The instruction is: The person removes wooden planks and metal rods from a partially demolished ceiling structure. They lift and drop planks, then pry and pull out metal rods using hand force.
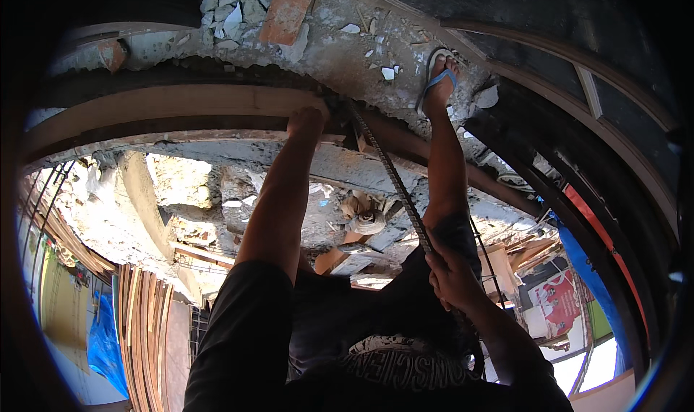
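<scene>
My right hand (454, 273) is wrapped round a long ribbed steel bar (390, 170) at the lower right of centre. The bar slants up and left, and its far end reaches the dark gap at the right end of a wooden board (195, 101). Up by that end, my left hand (306, 121) is closed on the board's lower edge; its fingertips are hidden in shadow. The board lies lengthwise against a broken concrete edge. My foot, in a blue-strapped sandal (423, 94), stands on the rough concrete right of the bar.
Rubble (235, 11) and a broken red brick (288, 11) lie on the concrete ledge (347, 58). Dark framed panels (535, 58) line the right side. Stacked wooden strips (144, 332), a blue tarp (107, 347) and thin bars (43, 217) are at the left.
</scene>
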The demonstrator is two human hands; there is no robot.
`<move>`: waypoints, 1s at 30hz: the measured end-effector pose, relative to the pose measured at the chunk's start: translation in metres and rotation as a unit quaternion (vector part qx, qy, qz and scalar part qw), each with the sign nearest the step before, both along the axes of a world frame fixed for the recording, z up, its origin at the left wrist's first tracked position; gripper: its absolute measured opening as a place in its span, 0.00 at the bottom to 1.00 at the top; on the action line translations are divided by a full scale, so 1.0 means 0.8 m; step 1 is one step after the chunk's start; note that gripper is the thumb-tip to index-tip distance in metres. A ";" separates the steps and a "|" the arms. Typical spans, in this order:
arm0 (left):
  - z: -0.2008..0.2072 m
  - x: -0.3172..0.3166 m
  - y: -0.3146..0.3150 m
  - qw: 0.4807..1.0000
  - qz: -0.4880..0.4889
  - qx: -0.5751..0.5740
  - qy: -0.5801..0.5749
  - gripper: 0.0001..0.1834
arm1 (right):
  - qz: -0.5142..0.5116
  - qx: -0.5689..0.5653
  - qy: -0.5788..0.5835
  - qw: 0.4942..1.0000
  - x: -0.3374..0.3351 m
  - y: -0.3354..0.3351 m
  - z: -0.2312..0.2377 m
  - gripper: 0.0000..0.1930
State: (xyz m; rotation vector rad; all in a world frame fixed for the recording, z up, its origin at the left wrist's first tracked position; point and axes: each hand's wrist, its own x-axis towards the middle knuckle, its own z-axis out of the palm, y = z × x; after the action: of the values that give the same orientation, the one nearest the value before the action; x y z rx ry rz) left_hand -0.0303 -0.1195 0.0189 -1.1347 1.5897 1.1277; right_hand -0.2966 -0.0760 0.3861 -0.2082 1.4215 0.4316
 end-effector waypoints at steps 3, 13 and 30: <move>0.013 0.006 0.001 1.000 -0.022 -0.005 0.013 0.38 | 0.054 -0.136 0.015 0.989 -0.006 -0.017 -0.023 0.26; 0.009 0.009 0.019 1.000 0.004 -0.027 0.007 0.41 | -0.028 0.080 0.005 0.996 -0.057 -0.054 0.063 0.27; 0.014 0.012 0.010 0.999 0.001 -0.028 0.025 0.37 | 0.095 0.007 -0.066 0.993 -0.049 -0.029 0.086 0.28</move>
State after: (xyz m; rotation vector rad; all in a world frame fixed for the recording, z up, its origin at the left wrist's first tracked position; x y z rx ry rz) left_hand -0.0210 -0.1115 0.0300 -1.1529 1.6675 1.1285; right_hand -0.3358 -0.0991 0.4549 -0.3563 1.2724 0.5745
